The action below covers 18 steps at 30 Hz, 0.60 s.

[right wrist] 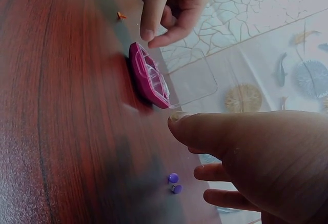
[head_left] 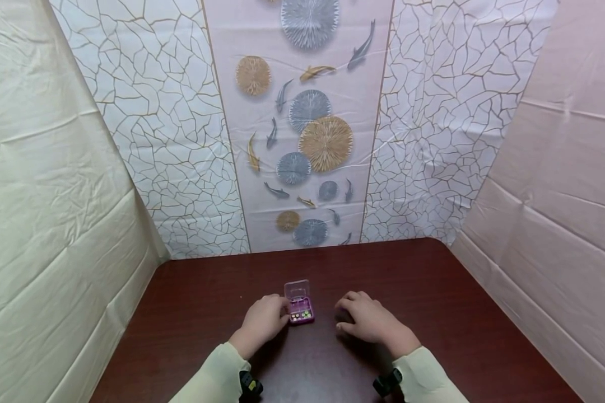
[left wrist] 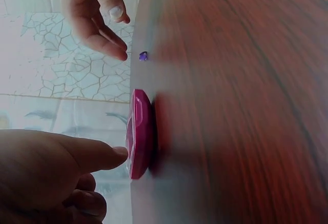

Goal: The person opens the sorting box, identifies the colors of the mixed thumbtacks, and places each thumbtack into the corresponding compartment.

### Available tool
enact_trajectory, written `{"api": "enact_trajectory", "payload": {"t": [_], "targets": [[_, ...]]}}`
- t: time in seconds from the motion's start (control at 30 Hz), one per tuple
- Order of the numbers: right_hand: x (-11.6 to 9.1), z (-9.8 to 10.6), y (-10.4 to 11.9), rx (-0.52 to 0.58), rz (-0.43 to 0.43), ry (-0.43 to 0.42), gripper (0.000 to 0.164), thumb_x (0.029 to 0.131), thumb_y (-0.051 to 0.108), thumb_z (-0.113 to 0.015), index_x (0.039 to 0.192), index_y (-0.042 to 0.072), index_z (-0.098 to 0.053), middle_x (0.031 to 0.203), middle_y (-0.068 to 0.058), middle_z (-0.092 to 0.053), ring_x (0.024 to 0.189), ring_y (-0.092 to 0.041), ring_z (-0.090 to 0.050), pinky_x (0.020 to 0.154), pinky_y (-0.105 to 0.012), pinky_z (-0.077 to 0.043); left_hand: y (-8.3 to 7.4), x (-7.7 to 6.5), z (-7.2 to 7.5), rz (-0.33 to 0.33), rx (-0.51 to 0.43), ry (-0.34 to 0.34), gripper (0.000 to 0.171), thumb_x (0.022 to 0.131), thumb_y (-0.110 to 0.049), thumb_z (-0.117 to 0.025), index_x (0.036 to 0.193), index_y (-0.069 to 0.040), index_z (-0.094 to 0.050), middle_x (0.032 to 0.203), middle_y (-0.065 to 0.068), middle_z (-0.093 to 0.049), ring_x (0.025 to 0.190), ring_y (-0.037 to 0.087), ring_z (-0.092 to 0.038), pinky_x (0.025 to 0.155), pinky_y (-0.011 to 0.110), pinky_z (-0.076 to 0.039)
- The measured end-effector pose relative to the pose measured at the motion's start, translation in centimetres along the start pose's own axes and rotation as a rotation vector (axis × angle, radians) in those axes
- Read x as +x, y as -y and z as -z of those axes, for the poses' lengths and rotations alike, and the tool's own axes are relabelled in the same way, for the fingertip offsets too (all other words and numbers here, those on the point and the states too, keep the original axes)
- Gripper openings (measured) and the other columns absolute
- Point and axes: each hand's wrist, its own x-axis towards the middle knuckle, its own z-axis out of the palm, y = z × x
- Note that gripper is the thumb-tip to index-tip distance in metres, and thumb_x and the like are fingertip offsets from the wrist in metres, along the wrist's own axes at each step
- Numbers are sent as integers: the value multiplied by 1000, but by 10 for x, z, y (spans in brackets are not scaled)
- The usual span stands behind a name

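A small magenta compartment box (head_left: 301,311) sits on the table with its clear hinged lid (head_left: 297,289) raised at the back. Small green and pale round pieces (head_left: 300,316) lie in its front compartments. My left hand (head_left: 266,318) is at the box's left side, thumb and forefinger right at the rim, the other fingers curled in. To the right of the box my right hand (head_left: 367,318) hovers low, fingers loosely bent and apart, with nothing between them. Beneath it on the table lie two small purple round-headed pieces (right wrist: 174,178), partly hidden by the hand in the head view.
The dark reddish-brown wooden table (head_left: 206,296) has a rounded far edge. A tiny orange piece (right wrist: 121,15) lies on it near my left hand. Patterned cloth (head_left: 310,140) hangs behind the table, with pale fabric on both sides. Each wrist carries a black device (head_left: 388,383).
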Motion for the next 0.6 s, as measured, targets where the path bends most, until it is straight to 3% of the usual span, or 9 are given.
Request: {"api": "enact_trajectory", "payload": {"t": [0.6], "targets": [[2,1,4,1,-2,24,40,89,44,-67,121,21,-65,126,-5,-58,116,-29,-48,84,-61,-48,43,-34,20,117,-12,-26,19,81,-25,-79,98,-21,-73,86,-5,-64,74,11,-56,65,37,-54]]}}
